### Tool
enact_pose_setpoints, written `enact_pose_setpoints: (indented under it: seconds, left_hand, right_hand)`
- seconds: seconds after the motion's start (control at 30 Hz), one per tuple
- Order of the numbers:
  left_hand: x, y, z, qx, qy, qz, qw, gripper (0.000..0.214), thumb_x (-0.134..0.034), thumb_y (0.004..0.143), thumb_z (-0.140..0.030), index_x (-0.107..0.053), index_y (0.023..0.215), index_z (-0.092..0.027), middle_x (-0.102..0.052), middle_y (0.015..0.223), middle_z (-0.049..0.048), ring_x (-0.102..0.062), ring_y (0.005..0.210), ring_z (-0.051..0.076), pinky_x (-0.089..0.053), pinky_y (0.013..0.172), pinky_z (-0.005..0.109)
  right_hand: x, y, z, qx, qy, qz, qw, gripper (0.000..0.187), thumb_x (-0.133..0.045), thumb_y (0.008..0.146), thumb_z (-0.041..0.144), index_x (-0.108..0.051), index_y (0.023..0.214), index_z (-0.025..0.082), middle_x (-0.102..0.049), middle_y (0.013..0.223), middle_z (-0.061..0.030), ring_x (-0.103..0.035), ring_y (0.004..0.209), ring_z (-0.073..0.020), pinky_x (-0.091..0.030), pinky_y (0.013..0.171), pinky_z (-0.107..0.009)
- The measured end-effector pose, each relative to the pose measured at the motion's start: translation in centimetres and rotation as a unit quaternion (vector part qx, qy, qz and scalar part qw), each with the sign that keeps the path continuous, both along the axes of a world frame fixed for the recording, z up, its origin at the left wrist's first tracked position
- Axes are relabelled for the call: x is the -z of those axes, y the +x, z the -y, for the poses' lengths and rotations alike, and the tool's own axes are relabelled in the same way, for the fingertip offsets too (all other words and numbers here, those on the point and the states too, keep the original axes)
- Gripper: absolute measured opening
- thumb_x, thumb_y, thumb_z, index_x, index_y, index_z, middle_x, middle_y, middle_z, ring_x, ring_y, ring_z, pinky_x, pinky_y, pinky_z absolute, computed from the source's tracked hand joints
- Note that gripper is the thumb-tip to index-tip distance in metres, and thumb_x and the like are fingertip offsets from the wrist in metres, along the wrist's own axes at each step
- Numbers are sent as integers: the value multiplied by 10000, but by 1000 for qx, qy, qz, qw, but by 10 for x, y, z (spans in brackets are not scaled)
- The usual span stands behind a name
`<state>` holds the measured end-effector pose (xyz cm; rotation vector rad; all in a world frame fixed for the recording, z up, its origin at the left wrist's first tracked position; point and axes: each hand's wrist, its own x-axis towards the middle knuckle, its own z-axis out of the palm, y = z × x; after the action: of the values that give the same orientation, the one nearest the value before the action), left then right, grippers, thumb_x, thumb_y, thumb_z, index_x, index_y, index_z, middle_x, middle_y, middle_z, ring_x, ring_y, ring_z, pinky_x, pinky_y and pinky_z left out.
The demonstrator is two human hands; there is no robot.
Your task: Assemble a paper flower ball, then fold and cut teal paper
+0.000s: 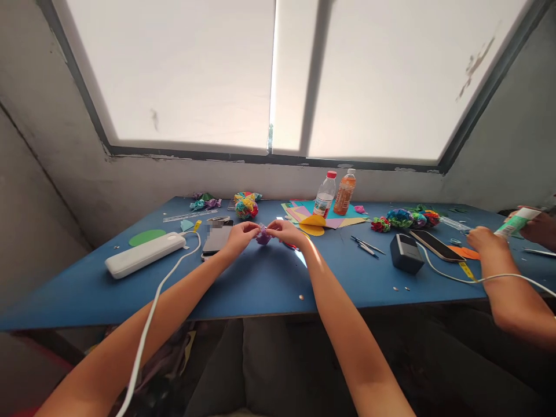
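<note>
On the long blue board surface point(260, 284), a fan of flat coloured paper sheets point(304, 211) lies unused beyond the fingers point(253, 229), with a finished multicoloured crumpled-paper ball point(246, 205) also beyond them. The left hand point(241, 233) and right hand point(284, 230) meet, fingertips pinched from both sides on a small purple crumpled paper flower point(263, 235), apparently part-shaped, held just above the surface.

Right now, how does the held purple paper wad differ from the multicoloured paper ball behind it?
The purple paper wad is smaller, one colour, held between left hand and right hand; the multicoloured paper ball is larger, lying untouched on the blue table. Both are crumpled paper.
</note>
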<state>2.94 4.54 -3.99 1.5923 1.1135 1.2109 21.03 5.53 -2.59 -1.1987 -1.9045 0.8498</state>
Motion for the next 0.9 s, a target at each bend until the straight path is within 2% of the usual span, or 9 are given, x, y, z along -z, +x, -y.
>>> enact_pose_setpoints:
  seconds: [0.17, 0.3, 0.5, 0.67, 0.8, 0.9]
  left_hand:
    - [3, -1, -6, -16, -8, 15, 1000, 289, -580, 899, -325, -585, 1121, -140, -618, 1107, 78, -622, 948, 192, -541, 814, 395]
    - [1, -2, -7, -9, -4, 37, 999, 303, -572, 904, -330, -575, 1141, -142, -610, 1130, 83, -617, 970, 198, -538, 824, 403]
    - [-2, -3, -4, 23, -14, 21, 999, 276, -581, 899, -320, -589, 1105, -136, -624, 1082, 73, -625, 921, 182, -546, 793, 380]
    - [-1, -1, -1, 40, -26, 14, 999, 265, -579, 902, -317, -590, 1093, -134, -628, 1058, 68, -628, 893, 173, -549, 774, 367]
    - [1, 3, 7, 78, -41, 13, 996, 221, -587, 898, -305, -609, 1024, -124, -643, 973, 49, -632, 823, 150, -553, 732, 336]
    - [0, 7, 15, 64, -32, 25, 997, 208, -578, 904, -307, -610, 989, -120, -641, 907, 33, -625, 756, 131, -550, 686, 307]
  right_hand:
    - [7, -5, -1, 3, 3, 14, 1000, 353, -744, 682, 333, -654, 978, 164, -683, 943, -58, -609, 837, -155, -469, 750, -266]
    - [9, -12, -2, 22, 28, 10, 999, 303, -713, 702, 362, -654, 927, 168, -666, 864, -22, -594, 802, -159, -449, 739, -276]
    - [7, -14, -4, 36, 47, -32, 998, 247, -655, 757, 376, -645, 886, 165, -665, 795, -18, -605, 753, -149, -456, 679, -253]
    - [5, -19, 2, 47, 46, -84, 994, 353, -634, 772, 441, -633, 996, 168, -669, 867, -38, -608, 743, -124, -470, 642, -226]
    - [7, -27, 8, 49, 36, -111, 992, 345, -674, 710, 457, -639, 895, 168, -650, 808, -22, -582, 659, -106, -462, 568, -208]
    - [10, -34, 10, 57, 33, -132, 989, 344, -661, 701, 482, -628, 858, 178, -628, 720, 7, -544, 568, -90, -437, 512, -203]
